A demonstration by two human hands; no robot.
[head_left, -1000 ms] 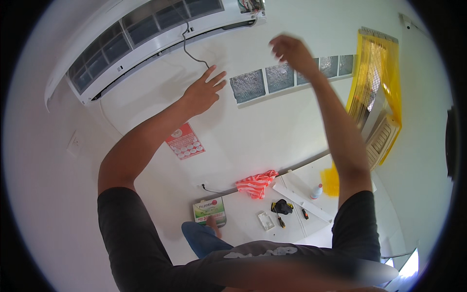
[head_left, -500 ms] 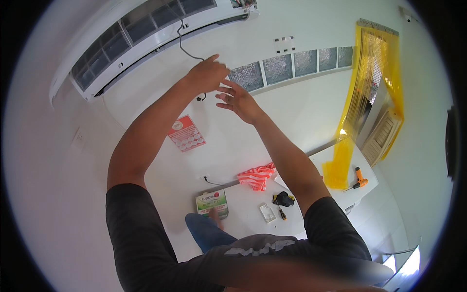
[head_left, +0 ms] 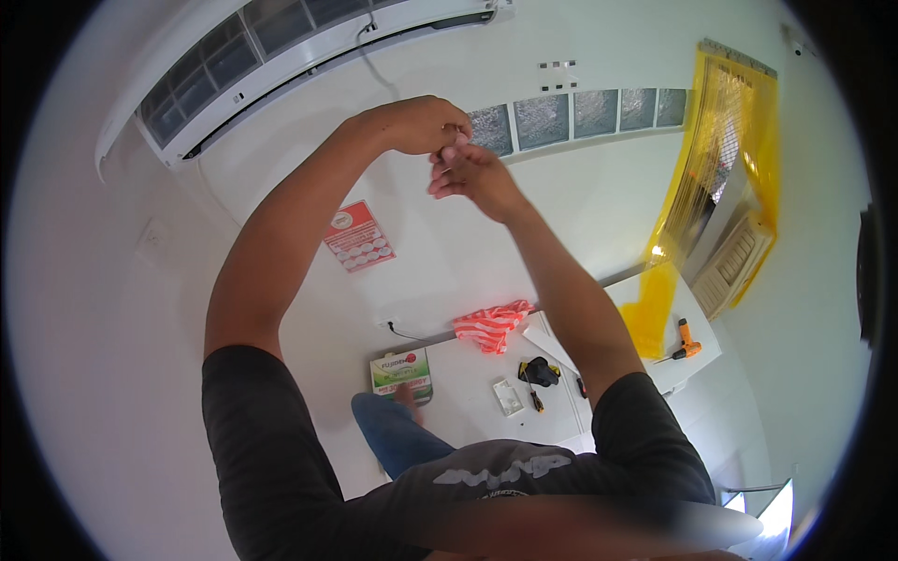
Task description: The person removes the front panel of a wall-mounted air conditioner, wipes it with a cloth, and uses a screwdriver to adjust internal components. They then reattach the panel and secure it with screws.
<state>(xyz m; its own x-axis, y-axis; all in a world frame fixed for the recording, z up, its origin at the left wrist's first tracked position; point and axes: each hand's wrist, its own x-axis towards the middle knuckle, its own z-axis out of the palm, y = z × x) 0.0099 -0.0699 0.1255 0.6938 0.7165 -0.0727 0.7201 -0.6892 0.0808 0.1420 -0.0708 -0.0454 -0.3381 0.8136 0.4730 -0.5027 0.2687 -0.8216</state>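
Observation:
High in front of me, my two hands meet fingertip to fingertip. A thin grey cable (head_left: 379, 70) hangs from the opened wall air conditioner (head_left: 271, 79) and runs down behind my left hand (head_left: 419, 124), whose fingers are closed and bent toward the right. Its end is hidden by the hands. Just below, my right hand (head_left: 475, 176) pinches with thumb and forefinger at the left fingertips, the other fingers curled. What lies in that pinch is too small to make out.
A table (head_left: 468, 411) below carries a striped red-and-white cloth (head_left: 491, 325), a white plastic box (head_left: 508, 398), a screwdriver (head_left: 536, 401), a black pouch (head_left: 540, 372) and an orange power screwdriver (head_left: 688, 340). A foot rests on a green-and-white carton (head_left: 388, 373). Yellow strip curtains (head_left: 669, 187) hang right.
Both hands have shifted right and come together. My right fingers, spread before, are now curled in. The cable hangs further behind the left hand, and the view has tilted slightly.

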